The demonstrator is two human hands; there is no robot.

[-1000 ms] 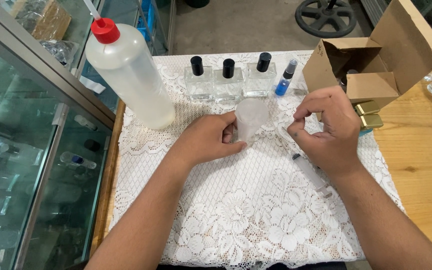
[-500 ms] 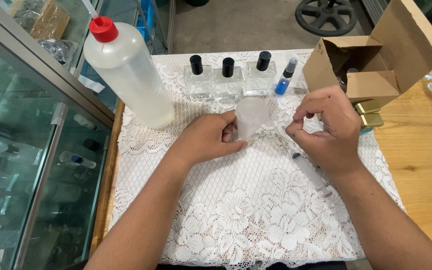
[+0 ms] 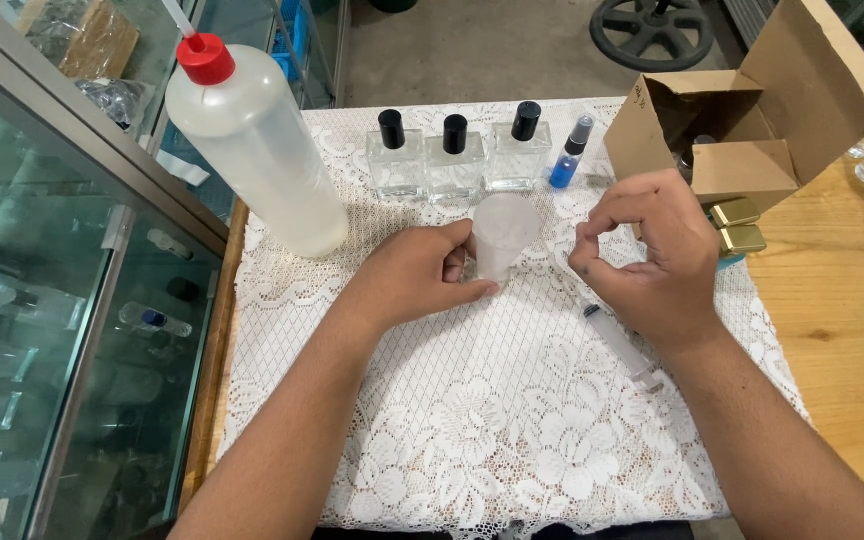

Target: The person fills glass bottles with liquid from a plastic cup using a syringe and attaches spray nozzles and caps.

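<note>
Looking down from the head camera, the left hand (image 3: 422, 275) wraps its thumb and fingers around a small frosted plastic cup (image 3: 504, 235) that stands upright on the white lace cloth (image 3: 472, 420), a little back from the middle of the worktop (image 3: 842, 330). That grip is closed lightly on the cup's side. The right hand (image 3: 652, 255) hovers just beside the cup with thumb and forefinger curled toward each other; whether anything tiny is pinched between them I cannot tell, and the hand touches nothing else visible. Under its wrist, toward the right edge of the cloth, lies a clear syringe (image 3: 620, 345), flat and slanted.

Along the far edge stand three square glass bottles with black caps (image 3: 455, 160) in a row, then a small blue spray bottle (image 3: 564, 158). At the far left corner a large translucent squeeze bottle with a red nozzle (image 3: 252, 150) leans over the cloth. An open cardboard box (image 3: 752, 120) sits at the far right corner, with gold caps (image 3: 737, 225) just in front of it. A glass display case (image 3: 62, 300) runs along the left edge.

The cup is light and narrow-footed on an uneven lace surface, so a nudge from either hand could tip it. The right forearm sits close above the syringe and could roll it off toward the right edge. The big squeeze bottle looks top-heavy, and a bump could send it into the glass bottles.
</note>
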